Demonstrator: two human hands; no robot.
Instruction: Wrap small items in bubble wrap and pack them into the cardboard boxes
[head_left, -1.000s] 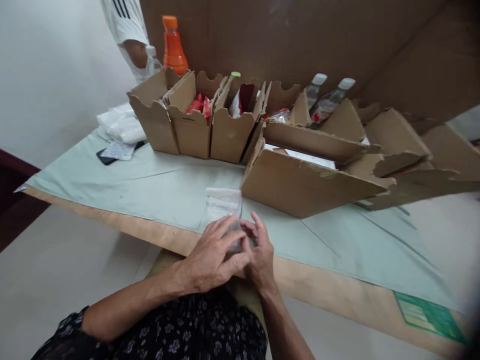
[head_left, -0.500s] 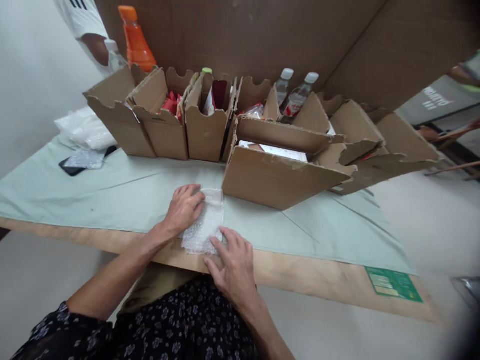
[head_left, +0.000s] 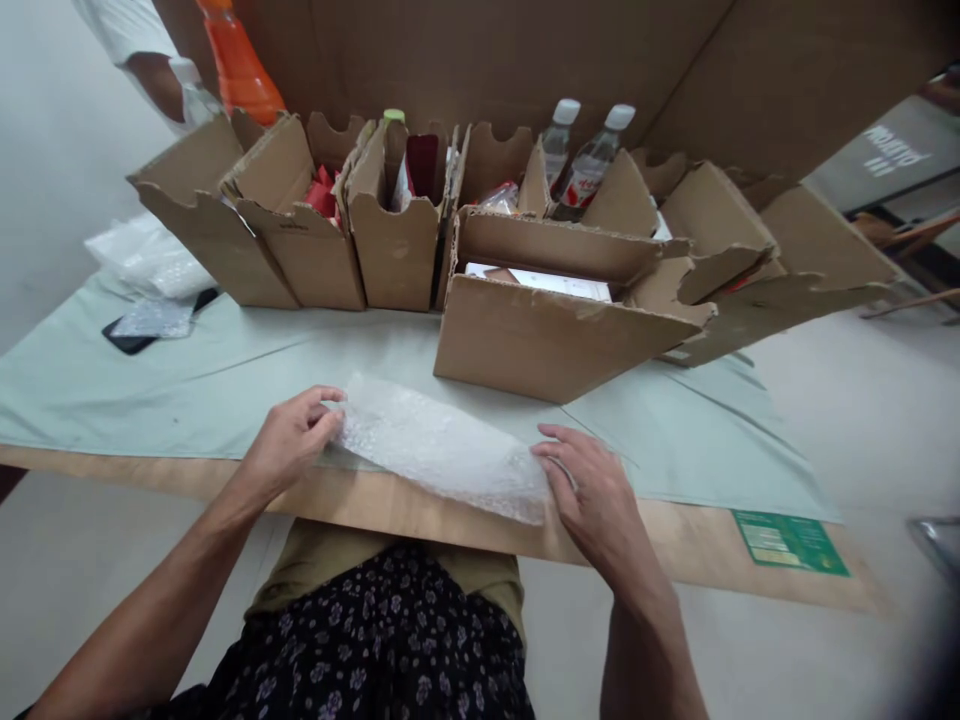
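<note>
A strip of clear bubble wrap (head_left: 442,445) is stretched out between my hands, over the front edge of the cloth-covered table. My left hand (head_left: 300,430) pinches its left end between thumb and fingers. At the other end, my right hand (head_left: 589,485) grips the right edge of the bubble wrap with thumb and fingertips. The strip slants down toward the right. Just behind it stands a cardboard box (head_left: 555,350) with a flat white box (head_left: 540,283) inside.
Several cut-open cardboard boxes (head_left: 397,255) line the table's back, with bottles (head_left: 592,155) and red packets behind or in them. More bubble wrap (head_left: 154,260) and a dark phone-like slab (head_left: 127,340) lie at left. A green card (head_left: 791,542) sits front right. A person's arm (head_left: 154,85) shows far left.
The bubble wrap, folded into a small pad before, is now spread into a long strip. My hands have moved apart, left hand leftward and right hand rightward, and the view has shifted slightly.
</note>
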